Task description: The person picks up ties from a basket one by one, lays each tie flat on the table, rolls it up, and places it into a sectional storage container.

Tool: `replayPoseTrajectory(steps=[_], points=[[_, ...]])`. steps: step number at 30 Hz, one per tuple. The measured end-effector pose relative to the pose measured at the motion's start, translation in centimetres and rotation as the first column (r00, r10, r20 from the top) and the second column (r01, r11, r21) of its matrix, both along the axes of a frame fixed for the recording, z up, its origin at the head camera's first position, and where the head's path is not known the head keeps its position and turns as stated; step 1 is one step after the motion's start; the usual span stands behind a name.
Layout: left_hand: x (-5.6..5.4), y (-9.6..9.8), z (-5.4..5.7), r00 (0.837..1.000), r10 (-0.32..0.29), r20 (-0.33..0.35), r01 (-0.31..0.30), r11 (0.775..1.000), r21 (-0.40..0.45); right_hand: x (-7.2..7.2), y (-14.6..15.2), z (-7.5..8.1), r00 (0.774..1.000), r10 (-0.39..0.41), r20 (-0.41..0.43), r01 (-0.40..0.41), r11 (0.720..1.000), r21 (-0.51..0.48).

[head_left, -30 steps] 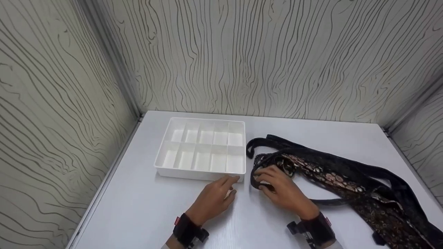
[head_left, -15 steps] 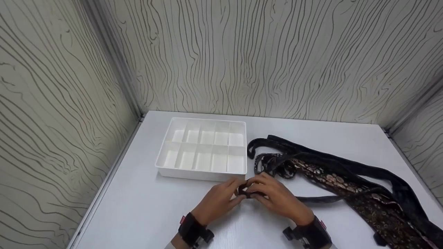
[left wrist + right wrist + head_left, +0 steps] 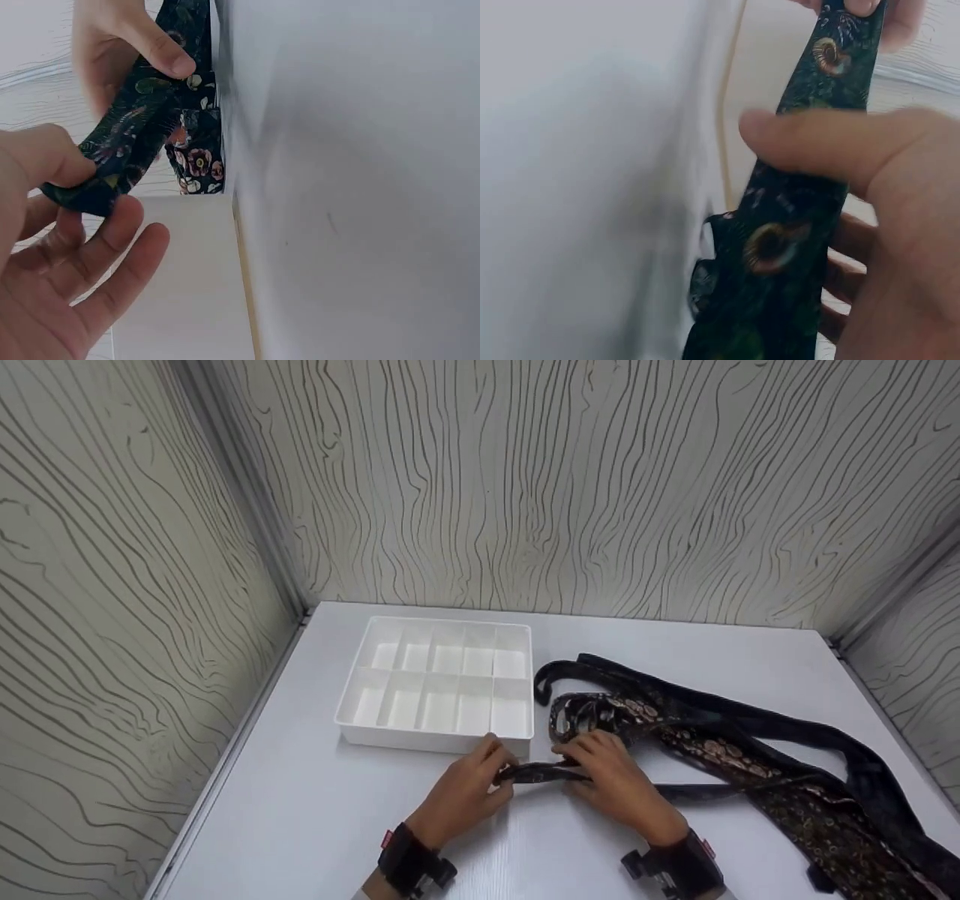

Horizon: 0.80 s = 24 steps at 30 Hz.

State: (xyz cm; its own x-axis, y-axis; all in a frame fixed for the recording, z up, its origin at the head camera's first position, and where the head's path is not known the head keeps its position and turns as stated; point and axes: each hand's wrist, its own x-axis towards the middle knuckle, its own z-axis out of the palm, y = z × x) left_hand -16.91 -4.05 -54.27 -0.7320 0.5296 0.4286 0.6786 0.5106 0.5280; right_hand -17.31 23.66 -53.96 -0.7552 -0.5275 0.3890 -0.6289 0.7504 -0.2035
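Note:
A narrow stretch of dark necktie [image 3: 538, 772] with a colourful floral print runs taut between my two hands. My left hand [image 3: 461, 793] pinches its end between thumb and fingers, just in front of the white divided box [image 3: 435, 740]. In the left wrist view the folded tie end [image 3: 124, 142] shows under the thumb. My right hand [image 3: 619, 787] grips the same strip further along, thumb across its face in the right wrist view, where the tie [image 3: 772, 277] carries a shell-like motif. Beyond the right hand, the strip trails toward the pile.
To the right lies a loose pile of neckties: a brown floral one [image 3: 832, 829] and a plain dark navy one [image 3: 885, 780]. A curled floral end [image 3: 562, 720] sits beside the box. Patterned walls [image 3: 487, 487] enclose the white table [image 3: 300, 810].
My right hand has drawn the dark strip leftward and nearer, out of the curled end. My left hand has taken its tip, and the hands have since spread slightly, pulling it straight.

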Motion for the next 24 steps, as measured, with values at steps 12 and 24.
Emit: replayPoseTrajectory(steps=[12,24], points=[[-0.2,-2.5,-0.3,0.977,0.106,0.185,-0.106,0.994,-0.010,0.4,2.2,-0.5,0.987,-0.128,0.094,0.125,0.991,0.039],[-0.6,-6.3,-1.3,0.933,0.244,0.266,-0.247,0.969,-0.023,1.2,4.5,-1.0,0.952,-0.218,0.213,0.217,0.976,0.030]])
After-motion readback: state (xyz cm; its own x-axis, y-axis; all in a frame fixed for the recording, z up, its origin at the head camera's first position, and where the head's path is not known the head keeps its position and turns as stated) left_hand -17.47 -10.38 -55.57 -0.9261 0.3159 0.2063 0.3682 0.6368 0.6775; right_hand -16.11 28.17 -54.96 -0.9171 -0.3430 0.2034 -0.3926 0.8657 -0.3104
